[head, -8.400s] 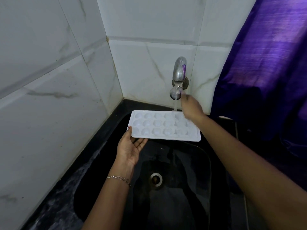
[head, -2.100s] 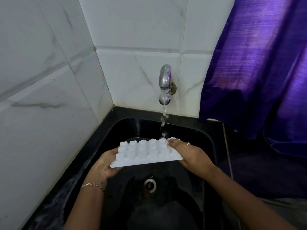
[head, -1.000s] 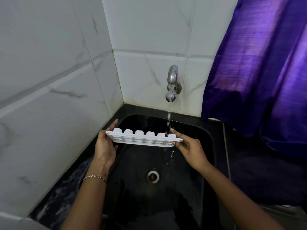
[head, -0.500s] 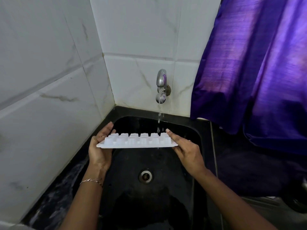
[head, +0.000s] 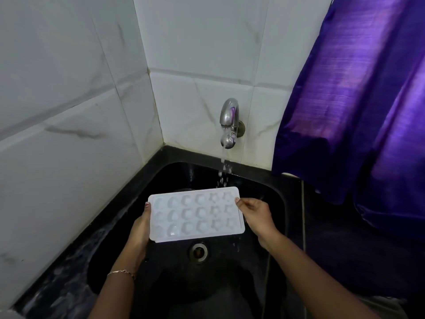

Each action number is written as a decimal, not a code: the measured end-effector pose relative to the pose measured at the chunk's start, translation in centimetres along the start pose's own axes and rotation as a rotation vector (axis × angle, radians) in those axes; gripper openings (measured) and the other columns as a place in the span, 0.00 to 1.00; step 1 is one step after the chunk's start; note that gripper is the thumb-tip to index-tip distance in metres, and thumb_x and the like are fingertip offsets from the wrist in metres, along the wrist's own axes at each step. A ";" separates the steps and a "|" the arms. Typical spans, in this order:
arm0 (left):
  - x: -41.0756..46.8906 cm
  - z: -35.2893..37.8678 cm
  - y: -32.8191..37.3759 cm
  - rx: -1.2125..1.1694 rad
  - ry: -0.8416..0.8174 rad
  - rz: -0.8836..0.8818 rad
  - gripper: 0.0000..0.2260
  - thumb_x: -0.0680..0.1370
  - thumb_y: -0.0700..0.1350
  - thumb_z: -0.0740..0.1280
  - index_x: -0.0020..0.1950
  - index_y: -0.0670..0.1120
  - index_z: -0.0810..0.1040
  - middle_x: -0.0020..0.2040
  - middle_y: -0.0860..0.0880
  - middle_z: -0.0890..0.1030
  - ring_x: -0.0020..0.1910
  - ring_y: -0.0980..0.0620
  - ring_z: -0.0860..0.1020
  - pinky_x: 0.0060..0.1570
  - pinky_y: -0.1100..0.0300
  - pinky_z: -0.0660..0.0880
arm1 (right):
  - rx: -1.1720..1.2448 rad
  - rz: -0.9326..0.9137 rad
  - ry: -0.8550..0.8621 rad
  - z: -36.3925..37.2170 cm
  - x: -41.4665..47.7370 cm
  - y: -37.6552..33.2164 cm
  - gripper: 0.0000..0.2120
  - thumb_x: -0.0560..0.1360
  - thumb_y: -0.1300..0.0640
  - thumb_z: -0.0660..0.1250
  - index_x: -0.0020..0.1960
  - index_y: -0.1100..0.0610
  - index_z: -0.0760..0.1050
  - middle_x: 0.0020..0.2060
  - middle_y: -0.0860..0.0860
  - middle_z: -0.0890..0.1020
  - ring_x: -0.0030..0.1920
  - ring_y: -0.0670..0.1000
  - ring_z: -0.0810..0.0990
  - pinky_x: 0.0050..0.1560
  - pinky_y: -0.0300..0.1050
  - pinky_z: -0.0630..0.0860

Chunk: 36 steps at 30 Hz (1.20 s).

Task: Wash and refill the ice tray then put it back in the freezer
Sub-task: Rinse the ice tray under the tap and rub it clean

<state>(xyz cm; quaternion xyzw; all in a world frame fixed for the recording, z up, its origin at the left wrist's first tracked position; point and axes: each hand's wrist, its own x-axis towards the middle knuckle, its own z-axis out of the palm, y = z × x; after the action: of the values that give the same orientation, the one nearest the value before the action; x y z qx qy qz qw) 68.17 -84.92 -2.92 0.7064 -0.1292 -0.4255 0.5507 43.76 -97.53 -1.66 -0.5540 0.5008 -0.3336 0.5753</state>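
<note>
A white ice tray (head: 195, 215) with star- and heart-shaped cups faces up over the black sink (head: 174, 178). My left hand (head: 140, 226) grips its left short edge, thumb on the rim. My right hand (head: 255, 212) pinches its right short edge near the far corner. A metal tap (head: 228, 122) on the tiled wall runs a thin stream of water, which falls just behind the tray's far right corner.
The sink drain (head: 199, 249) lies below the tray. White marble-look tiles (head: 69, 111) close the left and back. A purple curtain (head: 358, 100) hangs at the right over the dark counter (head: 333, 249). The black countertop at the left (head: 57, 284) is wet.
The tray was upside down, cup bottoms up, half a second ago; it is now turned cups up and held lower over the sink. Both hands still hold its ends.
</note>
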 end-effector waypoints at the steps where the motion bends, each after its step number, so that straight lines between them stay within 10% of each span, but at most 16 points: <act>1: 0.0 0.2 -0.1 -0.006 0.020 -0.018 0.23 0.81 0.60 0.55 0.54 0.43 0.80 0.48 0.43 0.83 0.47 0.43 0.82 0.49 0.51 0.77 | 0.030 0.041 -0.031 0.1 0.0 0.0 0.09 0.78 0.53 0.66 0.50 0.57 0.83 0.44 0.49 0.86 0.45 0.47 0.85 0.40 0.34 0.78; 36: 2.0 1.8 3.1 -0.091 0.136 -0.024 0.18 0.83 0.53 0.55 0.56 0.42 0.77 0.46 0.44 0.82 0.42 0.45 0.81 0.39 0.55 0.76 | 0.178 0.205 -0.027 2.6 3.8 -2.7 0.08 0.81 0.57 0.61 0.46 0.54 0.78 0.40 0.51 0.83 0.40 0.50 0.81 0.48 0.50 0.79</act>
<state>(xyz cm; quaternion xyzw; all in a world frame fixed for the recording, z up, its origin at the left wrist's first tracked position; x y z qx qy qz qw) 68.93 -88.60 -1.17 0.7094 -0.0634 -0.3886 0.5845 47.69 -100.73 -0.15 -0.4510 0.5153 -0.3086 0.6602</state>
